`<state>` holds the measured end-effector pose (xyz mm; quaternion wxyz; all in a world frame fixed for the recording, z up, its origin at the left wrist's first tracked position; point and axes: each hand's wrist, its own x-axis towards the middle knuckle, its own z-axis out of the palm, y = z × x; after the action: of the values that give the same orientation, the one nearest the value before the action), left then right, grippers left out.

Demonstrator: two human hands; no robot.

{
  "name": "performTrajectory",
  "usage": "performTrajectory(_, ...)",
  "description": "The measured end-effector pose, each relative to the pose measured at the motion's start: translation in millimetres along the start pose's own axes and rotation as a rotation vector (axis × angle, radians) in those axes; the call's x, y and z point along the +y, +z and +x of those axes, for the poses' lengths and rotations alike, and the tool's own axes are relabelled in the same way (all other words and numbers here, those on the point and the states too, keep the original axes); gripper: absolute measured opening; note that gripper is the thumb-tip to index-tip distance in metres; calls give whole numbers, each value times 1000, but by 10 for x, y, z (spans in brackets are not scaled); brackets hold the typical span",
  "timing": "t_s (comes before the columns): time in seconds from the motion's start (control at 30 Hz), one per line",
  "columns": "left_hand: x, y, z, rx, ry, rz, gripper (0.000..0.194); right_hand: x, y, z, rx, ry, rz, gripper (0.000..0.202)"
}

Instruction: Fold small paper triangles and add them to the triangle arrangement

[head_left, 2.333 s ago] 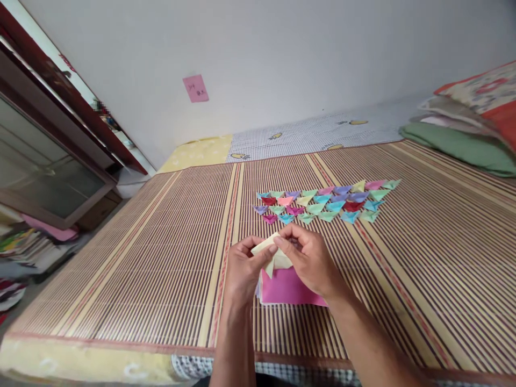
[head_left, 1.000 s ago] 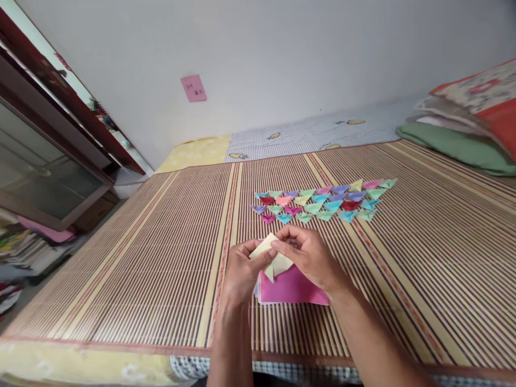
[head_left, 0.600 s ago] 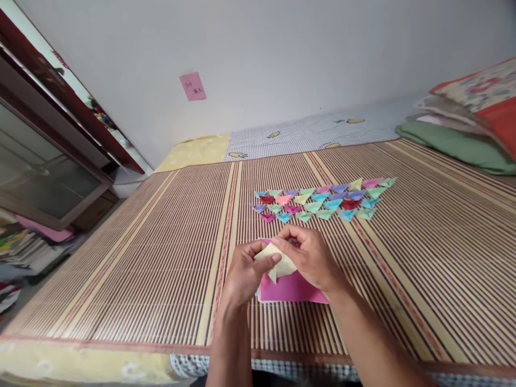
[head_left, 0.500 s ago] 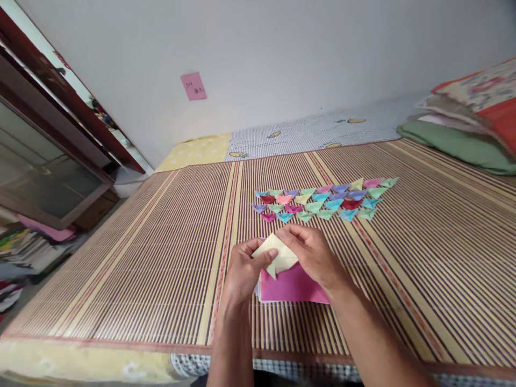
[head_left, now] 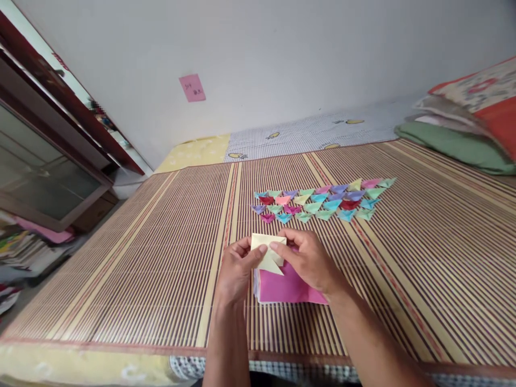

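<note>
A pale yellow folded paper [head_left: 266, 260] is held up between both hands, with a pointed flap hanging at its lower right. My left hand [head_left: 237, 266] grips its left side, thumb across the front. On the right side my right hand [head_left: 308, 258] pinches it, the thumb pressed near the other thumb's tip. Just beneath lies a stack of coloured paper with a magenta sheet [head_left: 288, 287] on top, partly covered by the right hand. Beyond the hands, several small folded paper shapes [head_left: 312, 208] in many colours lie in rows.
A striped bamboo mat [head_left: 161, 258] covers the bed. At the far right, folded bedding and a green pillow [head_left: 451, 145] are piled. A pink note [head_left: 192, 87] is stuck on the wall [head_left: 302, 54]. A cabinet with glass doors [head_left: 44, 161] stands at left.
The yellow paper has turned from a tilted, diamond-like position to one with its top edge nearly level. My right thumb has come down onto its front, and the flap now points lower right.
</note>
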<state>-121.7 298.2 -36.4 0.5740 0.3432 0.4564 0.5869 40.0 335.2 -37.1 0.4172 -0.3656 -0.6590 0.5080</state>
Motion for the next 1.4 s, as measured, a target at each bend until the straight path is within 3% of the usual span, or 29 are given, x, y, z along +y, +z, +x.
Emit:
performTrajectory(0.17,-3,-31,-7,-15,43,19,31,-43,-1,3,44,-67,-44,37)
performTrajectory(0.27,-6,-24,-13,-19,51,27,30,-37,-44,15,72,-61,-37,32)
performTrajectory(0.53,-3,42,-28,-152,-84,66,31,-64,-125,24,60,-26,37,29)
performTrajectory(0.6,-9,46,-23,-125,-63,79,30,-40,-168,27,83,-6,104,28)
performTrajectory(0.73,-23,69,15,49,61,-152,24,61,-315,48,300,-49,250,42)
performTrajectory(0.8,-34,102,42,94,97,-308,26,88,-335,54,262,-29,319,48)
performTrajectory(0.93,-91,195,80,184,96,-472,30,46,-118,38,-6,69,317,48)
performTrajectory(1.03,-148,260,81,210,74,-526,30,20,114,27,60,23,283,35)
performTrajectory(1.13,-172,314,64,161,35,-517,29,40,198,26,183,-1,260,25)
performTrajectory(1.3,-120,314,33,20,-13,-324,35,27,33,28,188,5,176,21)
performTrajectory(1.4,-73,236,23,33,36,-160,34,-29,-81,23,121,7,64,16)
